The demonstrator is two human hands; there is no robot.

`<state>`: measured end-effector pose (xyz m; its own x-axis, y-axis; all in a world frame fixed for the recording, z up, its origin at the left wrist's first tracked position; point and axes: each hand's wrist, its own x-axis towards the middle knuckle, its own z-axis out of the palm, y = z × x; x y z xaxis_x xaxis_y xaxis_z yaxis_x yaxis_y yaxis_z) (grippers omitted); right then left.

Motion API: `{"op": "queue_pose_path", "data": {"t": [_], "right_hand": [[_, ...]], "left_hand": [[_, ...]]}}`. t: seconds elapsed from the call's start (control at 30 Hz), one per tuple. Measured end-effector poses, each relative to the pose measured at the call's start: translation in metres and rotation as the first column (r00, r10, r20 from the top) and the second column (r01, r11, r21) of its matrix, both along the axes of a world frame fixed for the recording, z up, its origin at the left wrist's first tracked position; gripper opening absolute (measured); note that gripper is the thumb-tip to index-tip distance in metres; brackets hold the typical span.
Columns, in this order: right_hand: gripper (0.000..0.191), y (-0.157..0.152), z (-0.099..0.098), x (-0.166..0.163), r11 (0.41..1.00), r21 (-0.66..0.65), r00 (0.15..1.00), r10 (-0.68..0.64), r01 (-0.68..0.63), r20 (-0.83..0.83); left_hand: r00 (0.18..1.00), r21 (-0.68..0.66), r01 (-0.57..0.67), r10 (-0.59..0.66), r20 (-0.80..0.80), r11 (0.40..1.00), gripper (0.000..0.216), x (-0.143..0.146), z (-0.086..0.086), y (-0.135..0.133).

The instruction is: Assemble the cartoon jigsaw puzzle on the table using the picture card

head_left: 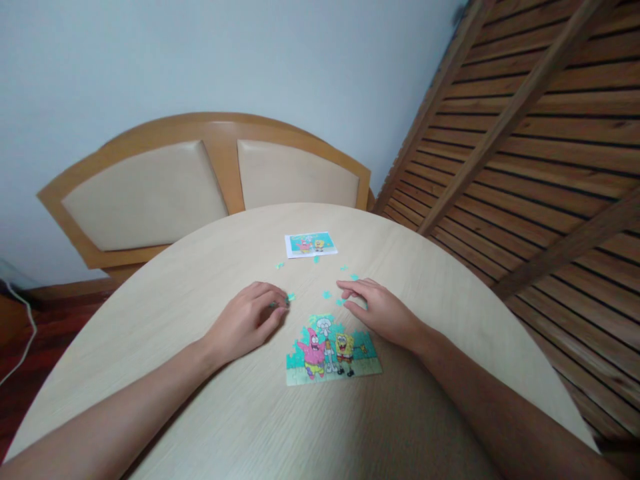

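A partly assembled jigsaw puzzle (320, 363) with a pink starfish, a pale tall figure and a yellow square figure lies flat on the table. Its upper edge is uneven. My left hand (247, 317) is to its upper left, fingers curled and thumb tip close to the index tip, at a small teal puzzle piece (291, 297). My right hand (383, 310) hovers over the puzzle's upper right, fingers stretched and thumb apart, nothing visibly held. Close to its fingertips lie one teal piece (341, 302) and another loose piece (327, 295).
Behind the loose pieces lies a reference picture card (313, 245). More teal pieces (280, 265) are scattered before it. The round wooden table (240, 427) has a padded bench back (150, 193) beyond it, and a slatted wooden screen (540, 153) on the right.
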<state>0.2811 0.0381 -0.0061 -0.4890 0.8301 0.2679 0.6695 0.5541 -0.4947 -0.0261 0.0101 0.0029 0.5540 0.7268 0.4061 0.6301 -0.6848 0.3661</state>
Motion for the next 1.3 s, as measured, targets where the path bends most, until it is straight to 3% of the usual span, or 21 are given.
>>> {"op": "queue_pose_path", "data": {"t": [0.1,0.2,0.33,0.4,0.6,1.03,1.3], "right_hand": [[0.038,-0.003,0.003,0.001,0.999,-0.043,1.000,-0.017,0.018,0.023],[0.034,-0.007,0.005,0.004,0.999,-0.054,0.998,0.003,0.000,0.056],[0.032,-0.012,0.012,0.005,0.992,-0.090,0.994,0.094,-0.089,0.053],[0.029,-0.014,0.017,0.004,0.990,-0.122,0.996,0.082,-0.077,0.032],[0.021,-0.019,0.026,0.005,0.946,-0.310,0.986,-0.130,0.091,-0.105],[0.020,-0.029,0.036,-0.003,0.889,-0.446,0.987,-0.148,0.103,-0.067],[0.014,-0.030,0.032,-0.006,0.878,-0.472,0.989,-0.125,0.071,-0.083]], "left_hand": [[0.982,-0.032,0.185,-0.186,-0.025,0.982,0.021,0.006,0.004,-0.009],[0.922,-0.078,0.372,-0.378,-0.082,0.925,0.031,0.011,0.009,-0.018],[0.860,-0.124,0.480,-0.494,-0.132,0.868,0.043,0.014,0.013,-0.026],[0.854,-0.125,0.489,-0.503,-0.135,0.863,0.042,0.014,0.015,-0.027],[0.859,-0.146,0.475,-0.493,-0.137,0.868,0.043,0.013,0.017,-0.027],[0.861,-0.147,0.476,-0.494,-0.119,0.867,0.043,0.011,0.016,-0.028],[0.862,-0.147,0.467,-0.486,-0.144,0.872,0.042,0.011,0.016,-0.027]]}}
